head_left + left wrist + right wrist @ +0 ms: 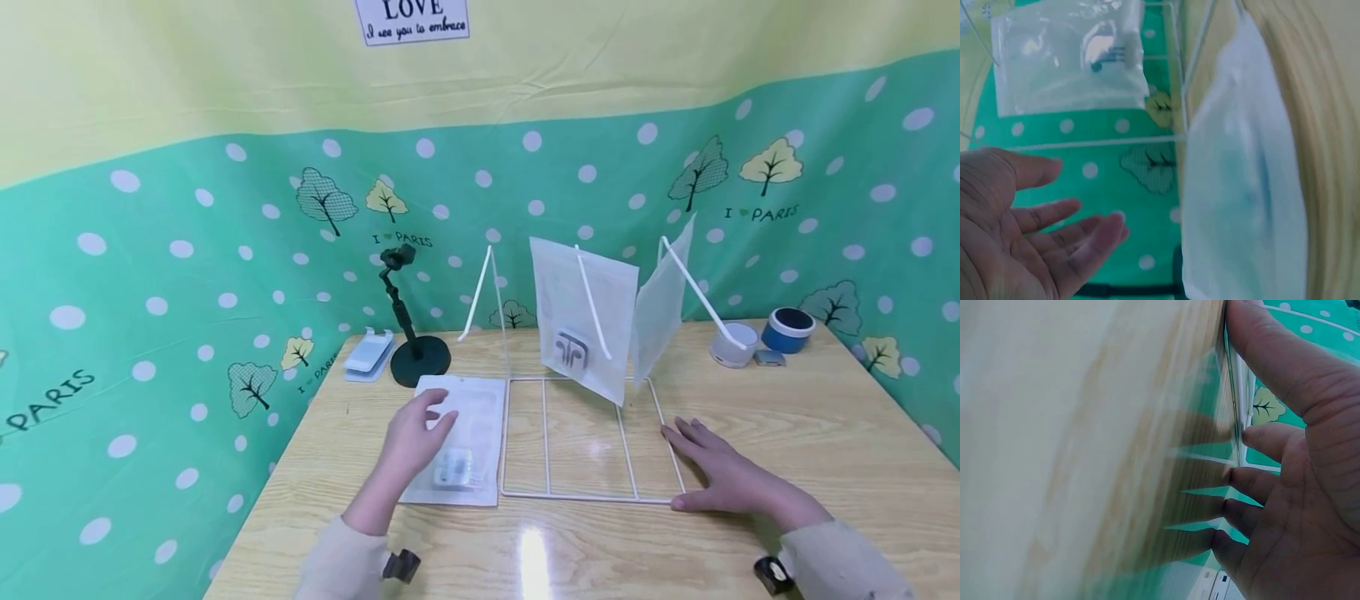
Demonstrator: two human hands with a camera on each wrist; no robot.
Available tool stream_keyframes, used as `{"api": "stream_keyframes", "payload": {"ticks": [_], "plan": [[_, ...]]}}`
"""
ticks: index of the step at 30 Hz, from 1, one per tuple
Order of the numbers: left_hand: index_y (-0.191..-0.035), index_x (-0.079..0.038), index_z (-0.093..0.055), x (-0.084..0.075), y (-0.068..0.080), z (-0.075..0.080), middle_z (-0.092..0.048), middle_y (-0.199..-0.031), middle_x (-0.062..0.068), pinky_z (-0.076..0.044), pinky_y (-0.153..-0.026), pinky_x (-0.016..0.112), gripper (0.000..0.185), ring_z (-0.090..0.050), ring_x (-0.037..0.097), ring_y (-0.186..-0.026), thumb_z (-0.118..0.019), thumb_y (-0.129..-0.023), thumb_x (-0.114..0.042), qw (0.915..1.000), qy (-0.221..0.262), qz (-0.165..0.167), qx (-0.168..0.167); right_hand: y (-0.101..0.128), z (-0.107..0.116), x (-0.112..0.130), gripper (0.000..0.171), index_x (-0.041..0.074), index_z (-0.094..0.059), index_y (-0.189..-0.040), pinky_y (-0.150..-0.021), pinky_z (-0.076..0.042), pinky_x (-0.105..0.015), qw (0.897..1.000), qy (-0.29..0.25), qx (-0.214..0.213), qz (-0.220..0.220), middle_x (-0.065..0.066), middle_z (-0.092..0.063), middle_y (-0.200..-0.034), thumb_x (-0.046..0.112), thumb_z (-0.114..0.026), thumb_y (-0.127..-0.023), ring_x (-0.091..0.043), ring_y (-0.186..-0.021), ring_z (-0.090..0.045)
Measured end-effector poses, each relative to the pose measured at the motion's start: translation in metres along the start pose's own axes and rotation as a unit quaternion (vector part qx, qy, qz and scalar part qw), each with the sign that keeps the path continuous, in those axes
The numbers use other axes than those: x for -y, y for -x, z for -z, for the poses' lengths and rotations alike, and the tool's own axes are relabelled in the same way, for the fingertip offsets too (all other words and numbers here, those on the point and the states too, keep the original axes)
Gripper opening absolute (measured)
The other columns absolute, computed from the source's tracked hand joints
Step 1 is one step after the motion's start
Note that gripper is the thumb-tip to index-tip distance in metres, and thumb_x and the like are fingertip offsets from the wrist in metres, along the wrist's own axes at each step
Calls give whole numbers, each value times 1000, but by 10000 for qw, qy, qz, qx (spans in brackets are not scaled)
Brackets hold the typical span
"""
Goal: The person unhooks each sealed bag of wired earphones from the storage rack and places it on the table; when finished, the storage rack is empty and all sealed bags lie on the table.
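My left hand (416, 433), its fingers loosely bent and holding nothing, hovers over a white plastic pouch (483, 425) lying on the table. A small pale item shows through that pouch's lower part. In the left wrist view the hand appears beside the pouch (1241, 187), apart from it. My right hand (720, 475) rests on the tabletop with fingers spread, fingertips against the right side of a white wire rack (577, 498). From the rack's hooks hang a pouch with an earphone picture (558, 283) and a second pouch (660, 304) turned nearly edge-on.
The rack's left hook (476, 292) juts forward with nothing on it. At the back left stand a black stand with a round base (420, 360) and a pale blue phone holder (369, 352). A white jar (733, 346) and a blue jar (787, 329) sit back right.
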State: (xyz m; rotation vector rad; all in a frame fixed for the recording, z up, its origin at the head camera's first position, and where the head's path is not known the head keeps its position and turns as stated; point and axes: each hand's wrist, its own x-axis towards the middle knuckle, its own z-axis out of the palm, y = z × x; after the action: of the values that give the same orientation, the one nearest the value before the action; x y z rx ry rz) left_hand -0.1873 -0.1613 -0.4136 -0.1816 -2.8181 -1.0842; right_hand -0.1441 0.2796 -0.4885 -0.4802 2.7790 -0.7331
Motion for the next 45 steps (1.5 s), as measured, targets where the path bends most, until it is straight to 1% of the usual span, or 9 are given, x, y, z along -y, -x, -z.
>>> {"api": "stream_keyframes", "payload": {"ticks": [3,7,15,21,28,33,37,41,45], "plan": [[-130,-6,-58,-13,-9,-12,-59,-132,13,-51,-95,48,40,-60,34,-115,-65,-95,-22,9966,696,-348,287,1,1,-2,106,3,-34,-150,-102,-21,-75,10000,3,9,-34,-35,-20,-152,60,-76,-71,-58,-136,-15],[-135,-8,-54,-28,-23,-28,-55,-138,11,-49,-98,47,44,-56,33,-122,-64,-95,-24,9855,1417,-692,620,2,2,-2,105,3,-34,-150,-102,-21,-75,10000,-7,-10,-13,-35,-20,-152,59,-76,-72,-58,-136,-15],[-146,-5,-41,-55,-57,-56,-42,-149,15,-51,-96,46,60,-50,34,-129,-65,-95,-23,9644,2167,-1266,839,2,2,1,105,2,-34,-150,-103,-21,-75,9998,-60,-55,160,-34,-21,-152,60,-75,-73,-58,-136,-15],[-152,-9,-31,-67,-83,-73,-34,-154,11,-47,-101,43,71,-43,29,-135,-68,-93,-22,9633,2293,-1106,849,2,1,1,105,3,-34,-150,-104,-20,-74,9999,-85,-38,77,-33,-21,-153,60,-75,-72,-57,-137,-14],[-154,-9,-25,-70,-111,-86,-29,-157,10,-45,-104,39,79,-42,28,-136,-70,-91,-26,9643,2334,-976,779,2,3,0,104,3,-34,-150,-104,-21,-73,9999,-75,-43,96,-32,-21,-153,59,-75,-73,-56,-138,-15],[-155,-11,-23,-68,-123,-91,-23,-159,10,-53,-92,43,80,-36,32,-139,-69,-92,-27,9497,2864,-771,1008,3,3,0,103,3,-35,-150,-104,-22,-73,9999,-58,-74,144,-33,-22,-153,59,-75,-73,-56,-138,-15],[-156,-12,-21,-66,-130,-93,-21,-160,10,-53,-91,47,80,-32,36,-140,-68,-93,-26,9365,3245,-685,1137,3,3,0,104,3,-35,-150,-105,-22,-72,9998,-30,-88,167,-32,-22,-153,60,-75,-73,-56,-138,-15],[-156,-14,-20,-65,-137,-95,-20,-160,11,-52,-93,48,79,-32,38,-140,-67,-93,-26,9308,3385,-667,1208,2,2,-2,104,4,-35,-150,-105,-22,-72,9999,-16,-93,145,-31,-22,-154,61,-75,-72,-55,-138,-15],[-155,-14,-23,-68,-141,-98,-28,-156,12,-52,-93,49,76,-39,35,-136,-67,-94,-24,9304,3395,-617,1238,1,1,-3,104,5,-35,-150,-105,-21,-72,9999,-35,-73,86,-30,-21,-154,61,-75,-72,-55,-139,-14]]}}
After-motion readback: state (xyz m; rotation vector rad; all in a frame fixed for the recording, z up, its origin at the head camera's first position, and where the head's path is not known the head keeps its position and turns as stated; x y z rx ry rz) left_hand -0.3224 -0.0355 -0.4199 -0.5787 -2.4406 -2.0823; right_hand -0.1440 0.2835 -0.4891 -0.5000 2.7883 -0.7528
